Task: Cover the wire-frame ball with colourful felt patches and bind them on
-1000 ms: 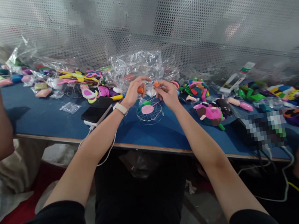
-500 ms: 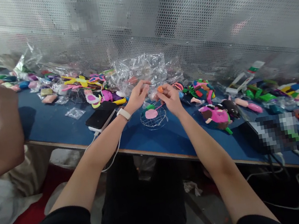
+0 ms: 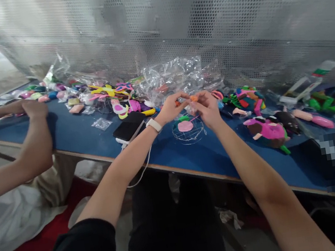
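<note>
Right hand: the person's right hand pinches an orange lump between its fingertips, with a bit of clear wrapping just below.
Left hand: the left hand, a pale band round its wrist, reaches in with bent fingers beside the lump; I can't tell from here whether it grips anything.
Orange lump: up between the two hands, above the blue counter.
Wire frame: a round wire frame sits on the counter under the hands, with a pink disc and a green piece at it.
Left of the hands: a black-topped device, near a flat clear packet.
Right of the hands: a pink and brown figure.
Behind: crumpled clear bags against a perforated metal screen.
Neighbour: another person's arm rests along the counter's far left.
</note>
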The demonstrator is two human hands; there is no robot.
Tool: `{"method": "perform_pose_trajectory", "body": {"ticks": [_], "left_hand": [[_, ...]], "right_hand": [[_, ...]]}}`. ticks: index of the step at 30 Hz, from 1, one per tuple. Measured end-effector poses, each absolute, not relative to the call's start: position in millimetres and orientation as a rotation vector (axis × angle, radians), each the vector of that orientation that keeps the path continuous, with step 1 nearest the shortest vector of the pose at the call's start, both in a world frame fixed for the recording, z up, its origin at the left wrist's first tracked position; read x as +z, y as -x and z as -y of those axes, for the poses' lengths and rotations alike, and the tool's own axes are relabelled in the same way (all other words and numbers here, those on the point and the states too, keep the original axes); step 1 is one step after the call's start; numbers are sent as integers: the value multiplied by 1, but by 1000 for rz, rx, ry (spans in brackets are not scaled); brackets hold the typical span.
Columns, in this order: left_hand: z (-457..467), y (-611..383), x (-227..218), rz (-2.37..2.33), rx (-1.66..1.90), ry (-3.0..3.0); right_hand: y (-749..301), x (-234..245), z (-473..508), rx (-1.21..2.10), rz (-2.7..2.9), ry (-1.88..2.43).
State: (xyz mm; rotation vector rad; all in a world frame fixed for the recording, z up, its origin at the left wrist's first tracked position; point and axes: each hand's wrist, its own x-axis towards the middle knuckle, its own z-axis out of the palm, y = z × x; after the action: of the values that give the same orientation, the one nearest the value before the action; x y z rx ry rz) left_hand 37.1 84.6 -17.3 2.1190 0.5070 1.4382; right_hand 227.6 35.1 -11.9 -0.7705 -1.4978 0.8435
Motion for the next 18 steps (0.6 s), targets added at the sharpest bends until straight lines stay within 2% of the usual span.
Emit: {"method": "perform_pose_trajectory", "body": {"ticks": [10, 18], "left_hand": [[-77, -42, -22, -568, 1410, -2055], [-71, -46, -25, -813, 1478, -2103]], "right_hand": [[-231, -15, -41, 700, 1396, 810], [-227, -23, -44, 640, 1392, 833]]}}
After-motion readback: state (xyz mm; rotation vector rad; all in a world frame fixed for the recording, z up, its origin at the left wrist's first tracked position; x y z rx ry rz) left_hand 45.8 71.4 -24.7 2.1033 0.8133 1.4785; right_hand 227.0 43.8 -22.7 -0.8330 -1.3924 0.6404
